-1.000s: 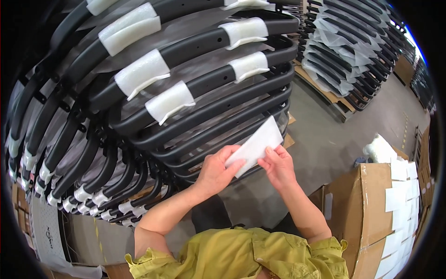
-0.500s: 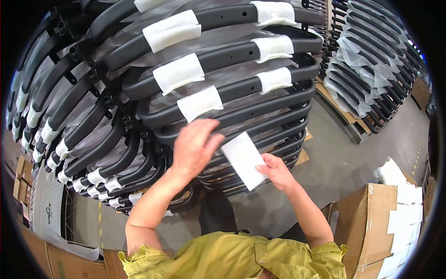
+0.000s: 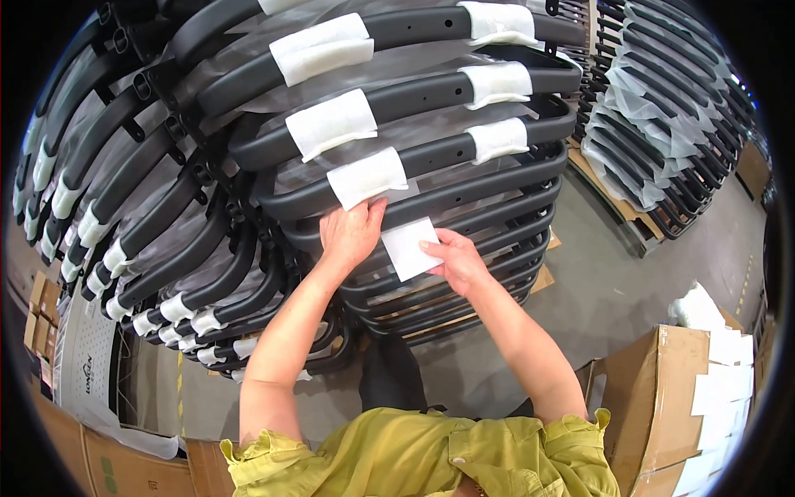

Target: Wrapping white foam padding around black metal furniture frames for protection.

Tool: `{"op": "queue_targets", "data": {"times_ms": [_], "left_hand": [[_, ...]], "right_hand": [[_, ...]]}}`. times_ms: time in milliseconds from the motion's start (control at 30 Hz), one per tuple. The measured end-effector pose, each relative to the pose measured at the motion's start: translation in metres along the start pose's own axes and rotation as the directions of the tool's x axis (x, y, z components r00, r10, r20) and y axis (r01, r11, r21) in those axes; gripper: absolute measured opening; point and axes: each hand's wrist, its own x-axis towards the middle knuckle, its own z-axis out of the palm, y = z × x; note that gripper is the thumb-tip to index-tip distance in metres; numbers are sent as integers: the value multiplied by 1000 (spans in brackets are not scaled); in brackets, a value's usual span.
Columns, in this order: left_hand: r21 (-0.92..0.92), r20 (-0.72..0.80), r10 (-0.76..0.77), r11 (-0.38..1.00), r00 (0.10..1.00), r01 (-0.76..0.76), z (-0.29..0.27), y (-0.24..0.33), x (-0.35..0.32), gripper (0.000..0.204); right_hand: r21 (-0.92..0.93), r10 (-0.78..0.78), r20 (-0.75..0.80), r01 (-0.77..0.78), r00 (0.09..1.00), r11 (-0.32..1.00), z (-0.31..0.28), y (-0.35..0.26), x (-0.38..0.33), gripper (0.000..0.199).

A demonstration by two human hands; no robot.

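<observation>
The person's right hand [image 3: 458, 258] holds a small white sheet [image 3: 406, 248], with the thumb on top of it and the other fingers mostly hidden underneath. The white sheet is in front of a big stack of bent black bars [image 3: 451, 199], and it tilts a little. The left hand [image 3: 349, 235] is up by the bars, left of the white sheet, with its fingers close together. Its fingertips are just under a white wrap [image 3: 368, 176] that goes over one bar. I cannot tell if the left hand grips anything. More white pads [image 3: 331, 124] sit on the bars higher up. On the right side, a brown box [image 3: 633, 398] has many white pieces [image 3: 722, 385] on it. Farther back, another stack [image 3: 654, 124] of black bars has thin, see-through wrapping.
</observation>
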Motion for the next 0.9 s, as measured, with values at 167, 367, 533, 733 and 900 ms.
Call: {"op": "queue_targets", "data": {"times_ms": [167, 367, 533, 733, 900], "left_hand": [[-198, -96, 73, 976, 993, -91, -6, 1, -9, 23], [89, -412, 466, 876, 783, -475, -12, -1, -20, 10], [76, -281, 660, 739, 697, -669, -23, -9, -24, 15], [35, -261, 668, 728, 696, -685, -7, -18, -24, 14], [-19, -308, 623, 752, 719, -659, 1, -12, -18, 20]], "right_hand": [[161, 141, 57, -149, 988, 976, 7, 27, -17, 18], [120, 98, 41, -103, 994, 987, 36, 6, -8, 16], [37, 37, 35, -39, 999, 999, 29, -7, 3, 18], [18, -64, 99, 63, 993, 998, 31, -4, -2, 18], [9, -63, 102, 63, 993, 998, 25, 4, -10, 16]]}}
